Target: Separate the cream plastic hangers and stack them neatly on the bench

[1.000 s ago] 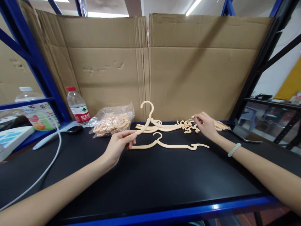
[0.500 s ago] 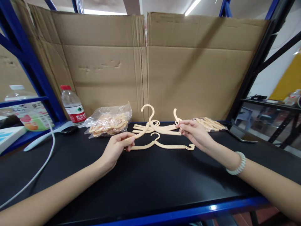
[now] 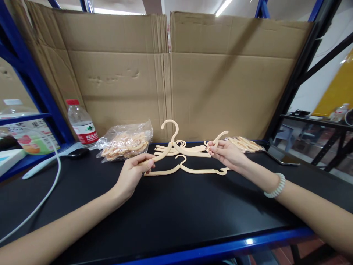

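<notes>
Held hanger (image 3: 173, 141): smooth plastic, satin. Hooked piece (image 3: 220, 136), 3 o'clock: same look. Bag (image 3: 121, 131), 9 o'clock: clear film, crinkled, glossy. Cardboard (image 3: 234, 81), 12 o'clock: matt, creased. Counter (image 3: 176, 217), 6 o'clock: smooth, mostly matt. Front edge (image 3: 220, 247), 5 o'clock: glossy, looks like painted metal.

Pale cream is shown by the hanger (image 3: 166, 151) in the left hand (image 3: 131, 173) and by the piece (image 3: 221, 136) in the right hand (image 3: 230, 154). The right wrist is ringed by a pale mint bracelet (image 3: 278, 186). Beneath the hands, the surface (image 3: 179, 217) is coloured black and edged in glossy blue. Beyond them, brown cardboard (image 3: 118, 84) is crossed by a darker diagonal band (image 3: 230, 63). Left of the left hand, a clear bottle (image 3: 82, 123) is capped in red and labelled in white, red and green.
</notes>
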Tool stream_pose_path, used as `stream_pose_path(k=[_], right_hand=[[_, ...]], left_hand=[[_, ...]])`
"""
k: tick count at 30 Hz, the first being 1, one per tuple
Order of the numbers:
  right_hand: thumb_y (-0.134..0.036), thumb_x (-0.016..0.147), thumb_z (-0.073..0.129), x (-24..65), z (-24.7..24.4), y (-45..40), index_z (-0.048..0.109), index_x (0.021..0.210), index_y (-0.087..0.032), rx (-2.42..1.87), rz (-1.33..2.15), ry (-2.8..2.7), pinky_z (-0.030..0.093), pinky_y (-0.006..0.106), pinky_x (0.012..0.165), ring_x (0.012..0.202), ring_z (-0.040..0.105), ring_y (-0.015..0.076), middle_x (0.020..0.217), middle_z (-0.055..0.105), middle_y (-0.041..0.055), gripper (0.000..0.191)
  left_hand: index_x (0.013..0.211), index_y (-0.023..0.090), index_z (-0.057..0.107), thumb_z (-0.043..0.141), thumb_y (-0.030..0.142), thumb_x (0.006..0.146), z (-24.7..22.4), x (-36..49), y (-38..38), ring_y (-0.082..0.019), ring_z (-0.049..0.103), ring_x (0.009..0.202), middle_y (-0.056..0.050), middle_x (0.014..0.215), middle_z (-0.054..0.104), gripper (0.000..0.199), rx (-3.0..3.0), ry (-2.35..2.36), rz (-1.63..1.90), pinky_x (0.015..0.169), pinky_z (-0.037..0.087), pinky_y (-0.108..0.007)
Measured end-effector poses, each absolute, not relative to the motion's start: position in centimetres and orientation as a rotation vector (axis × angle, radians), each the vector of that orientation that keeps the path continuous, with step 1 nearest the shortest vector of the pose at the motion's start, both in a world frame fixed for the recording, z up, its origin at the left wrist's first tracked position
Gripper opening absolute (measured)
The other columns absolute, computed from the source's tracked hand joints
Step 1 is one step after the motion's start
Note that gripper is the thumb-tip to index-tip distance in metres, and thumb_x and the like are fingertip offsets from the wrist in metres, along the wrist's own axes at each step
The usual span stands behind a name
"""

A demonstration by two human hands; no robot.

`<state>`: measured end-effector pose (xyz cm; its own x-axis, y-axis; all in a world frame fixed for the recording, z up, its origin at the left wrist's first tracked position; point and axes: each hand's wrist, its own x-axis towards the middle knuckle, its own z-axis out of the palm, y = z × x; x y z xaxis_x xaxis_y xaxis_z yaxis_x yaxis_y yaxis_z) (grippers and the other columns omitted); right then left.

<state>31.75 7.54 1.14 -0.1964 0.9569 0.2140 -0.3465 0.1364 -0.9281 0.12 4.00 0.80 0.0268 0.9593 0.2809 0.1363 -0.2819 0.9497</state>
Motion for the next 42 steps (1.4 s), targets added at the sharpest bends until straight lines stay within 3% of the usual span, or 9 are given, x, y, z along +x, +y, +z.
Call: stream_pose_path(k=[5, 8, 11, 15, 21, 31, 42], right_hand=[[-0.019, 0.064, 0.084, 32.3, 1.6, 7.5, 0.066, 0.077, -0.014, -0.704, 1.533, -1.214, 0.052, 0.017, 0.071, 0.070, 0.058, 0.0083, 0.075, 0.060, -0.0002, 0.023], [-0.021, 0.067, 0.083, 32.5, 2.1, 7.2, 0.063, 0.071, -0.015, -0.717, 1.640, -1.234, 0.053, 0.023, 0.078, 0.075, 0.059, 0.0112, 0.075, 0.060, 0.0002, 0.021], [-0.023, 0.076, 0.076, 32.6, 2.5, 6.7, 0.063, 0.078, -0.014, -0.757, 1.688, -1.228, 0.051, 0.033, 0.091, 0.094, 0.061, 0.0184, 0.090, 0.063, 0.0056, 0.016], [-0.019, 0.088, 0.061, 32.5, 3.2, 6.2, 0.060, 0.091, -0.011, -0.864, 1.786, -1.227, 0.047, 0.035, 0.098, 0.107, 0.060, 0.0238, 0.105, 0.063, 0.0145, 0.009], [-0.014, 0.092, 0.055, 32.6, 3.4, 5.9, 0.053, 0.084, -0.012, -0.916, 1.841, -1.216, 0.048, 0.038, 0.098, 0.105, 0.062, 0.0272, 0.096, 0.064, 0.0136, 0.008], [-0.021, 0.077, 0.075, 32.6, 2.8, 6.0, 0.050, 0.074, -0.017, -0.895, 1.842, -1.275, 0.053, 0.037, 0.092, 0.096, 0.066, 0.0267, 0.078, 0.066, 0.0078, 0.026], [-0.026, 0.070, 0.082, 32.2, 2.2, 6.3, 0.052, 0.071, -0.016, -0.866, 1.771, -1.328, 0.056, 0.020, 0.067, 0.070, 0.067, 0.0143, 0.073, 0.065, 0.0050, 0.031]], left_hand=[[0.085, 0.014, 0.068, 0.068, 0.031, 0.064, 0.8, 0.1, 3.9, -0.014, 0.048, 0.061, -0.002, 0.067, 0.061, 0.026, 1.535, 1.171, 1.400, 0.060, 0.037, -0.026], [0.085, 0.015, 0.068, 0.068, 0.031, 0.065, 0.9, 0.1, 3.9, -0.014, 0.049, 0.062, -0.002, 0.068, 0.061, 0.026, 1.552, 1.164, 1.414, 0.060, 0.037, -0.026], [0.086, 0.015, 0.069, 0.068, 0.032, 0.067, 0.8, -0.1, 4.0, -0.014, 0.049, 0.063, -0.002, 0.068, 0.061, 0.025, 1.592, 1.156, 1.409, 0.059, 0.037, -0.026], [0.086, 0.016, 0.069, 0.067, 0.034, 0.070, 0.6, -0.3, 3.9, -0.014, 0.049, 0.063, -0.002, 0.069, 0.060, 0.025, 1.660, 1.152, 1.380, 0.059, 0.037, -0.026], [0.085, 0.017, 0.069, 0.067, 0.036, 0.070, 0.6, -0.1, 3.8, -0.015, 0.052, 0.064, -0.003, 0.069, 0.062, 0.025, 1.714, 1.172, 1.380, 0.058, 0.039, -0.025], [0.083, 0.018, 0.071, 0.068, 0.038, 0.069, 0.9, 0.1, 3.4, -0.017, 0.054, 0.064, -0.004, 0.071, 0.064, 0.025, 1.748, 1.203, 1.386, 0.059, 0.042, -0.025], [0.080, 0.018, 0.070, 0.067, 0.036, 0.068, 1.5, 0.5, 2.7, -0.019, 0.056, 0.069, -0.004, 0.075, 0.065, 0.022, 1.816, 1.231, 1.415, 0.061, 0.042, -0.026]])
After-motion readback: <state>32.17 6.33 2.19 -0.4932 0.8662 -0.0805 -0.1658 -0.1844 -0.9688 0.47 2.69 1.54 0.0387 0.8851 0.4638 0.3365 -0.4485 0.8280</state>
